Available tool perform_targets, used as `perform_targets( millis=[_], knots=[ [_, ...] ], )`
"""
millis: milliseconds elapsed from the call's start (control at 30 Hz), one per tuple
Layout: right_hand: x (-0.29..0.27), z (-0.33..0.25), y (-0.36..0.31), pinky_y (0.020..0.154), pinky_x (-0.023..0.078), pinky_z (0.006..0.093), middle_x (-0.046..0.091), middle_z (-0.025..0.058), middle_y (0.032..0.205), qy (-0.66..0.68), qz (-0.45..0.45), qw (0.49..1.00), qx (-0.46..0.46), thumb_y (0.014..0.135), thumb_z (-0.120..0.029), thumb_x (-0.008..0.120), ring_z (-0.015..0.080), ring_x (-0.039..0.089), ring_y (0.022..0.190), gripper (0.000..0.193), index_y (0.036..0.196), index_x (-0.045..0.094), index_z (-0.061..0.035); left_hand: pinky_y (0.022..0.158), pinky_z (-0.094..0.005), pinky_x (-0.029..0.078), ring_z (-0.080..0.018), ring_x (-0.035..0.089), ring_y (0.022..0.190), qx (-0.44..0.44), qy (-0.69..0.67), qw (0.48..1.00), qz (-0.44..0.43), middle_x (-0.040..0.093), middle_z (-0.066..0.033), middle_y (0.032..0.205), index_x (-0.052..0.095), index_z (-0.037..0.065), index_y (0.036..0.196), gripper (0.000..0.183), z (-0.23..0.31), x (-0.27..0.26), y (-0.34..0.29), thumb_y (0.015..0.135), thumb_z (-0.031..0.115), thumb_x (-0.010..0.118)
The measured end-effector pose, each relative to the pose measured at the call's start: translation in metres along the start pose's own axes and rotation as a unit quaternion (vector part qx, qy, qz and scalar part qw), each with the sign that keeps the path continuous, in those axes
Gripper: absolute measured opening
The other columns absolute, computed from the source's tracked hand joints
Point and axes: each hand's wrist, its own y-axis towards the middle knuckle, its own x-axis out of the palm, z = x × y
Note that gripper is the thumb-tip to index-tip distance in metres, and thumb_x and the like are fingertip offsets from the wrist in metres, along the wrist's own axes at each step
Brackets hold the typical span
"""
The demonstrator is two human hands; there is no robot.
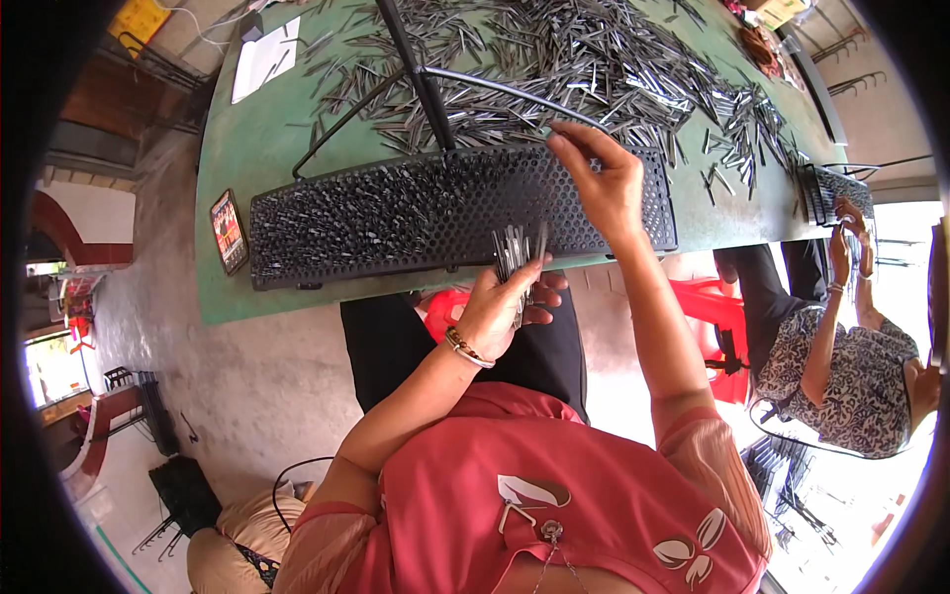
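A bundle of thin, flat, dark strips (511, 252) is held upright in my left hand (495, 307), fingers closed around its lower part, at the rack's front edge. The long black perforated rack (584, 233) lies across the table's near side. Many similar strips (341, 218) stand packed in the holes of its left and middle parts; bare holes show toward the right. Above the rack's right part, my right hand (604, 183) has thumb and index finger pinched together. What sits between those fingertips, if anything, is too small to name.
Loose dark strips (594, 69) lie heaped over the green table (223, 297). Behind the rack rises a black metal frame (426, 94). A phone (228, 233) lies left of the rack, white paper (265, 64) farther back. At right, a co-worker (836, 366) handles another rack (841, 193).
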Motion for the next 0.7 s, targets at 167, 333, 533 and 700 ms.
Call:
perform_targets(
  millis=[167, 333, 533, 700],
  knots=[
    [0.016, 0.03, 0.012, 0.075, 0.049, 0.0246, 0.07, 0.0073, 0.091, -0.106, 0.011, 0.99, -0.096, 0.082, -0.009, 0.07, 0.0105, 0.063, 0.081, 0.019, 0.1, 0.069, -0.0045, 0.059, -0.027, 0.051, -0.0148, 0.063, 0.077, -0.055, -0.021, 0.998, -0.005, 0.066, -0.0095, 0.094, 0.059, 0.004, 0.109, 0.027, 0.0, 0.003, -0.004, 0.093, 0.026, 0.054],
    [0.017, 0.031, 0.011, 0.076, 0.048, 0.028, 0.069, 0.0087, 0.089, -0.154, 0.024, 0.981, -0.117, 0.08, -0.011, 0.07, 0.0173, 0.065, 0.08, 0.017, 0.097, 0.07, -0.0055, 0.061, -0.0266, 0.052, -0.0149, 0.063, 0.079, -0.026, -0.038, 0.999, 0.006, 0.066, -0.0097, 0.095, 0.058, 0.004, 0.108, 0.026, -0.005, 0.001, -0.003, 0.093, 0.025, 0.054],
    [0.019, 0.042, 0.011, 0.077, 0.044, 0.0326, 0.068, 0.0069, 0.086, -0.202, 0.0, 0.966, -0.164, 0.079, -0.015, 0.07, 0.0221, 0.062, 0.079, 0.016, 0.093, 0.07, -0.0077, 0.061, -0.0265, 0.052, -0.015, 0.064, 0.08, -0.025, -0.027, 0.999, -0.001, 0.066, -0.0097, 0.095, 0.059, 0.005, 0.107, 0.025, -0.007, 0.002, 0.0, 0.093, 0.025, 0.055],
    [0.015, 0.03, 0.009, 0.082, 0.043, 0.0368, 0.064, 0.0043, 0.099, -0.325, -0.039, 0.914, -0.24, 0.079, -0.016, 0.067, 0.0241, 0.059, 0.089, 0.018, 0.095, 0.07, -0.0098, 0.061, -0.0261, 0.052, -0.0143, 0.064, 0.079, -0.03, -0.032, 0.999, 0.015, 0.066, -0.0089, 0.095, 0.059, 0.005, 0.106, 0.025, -0.008, -0.002, 0.001, 0.092, 0.026, 0.057]
  ],
)
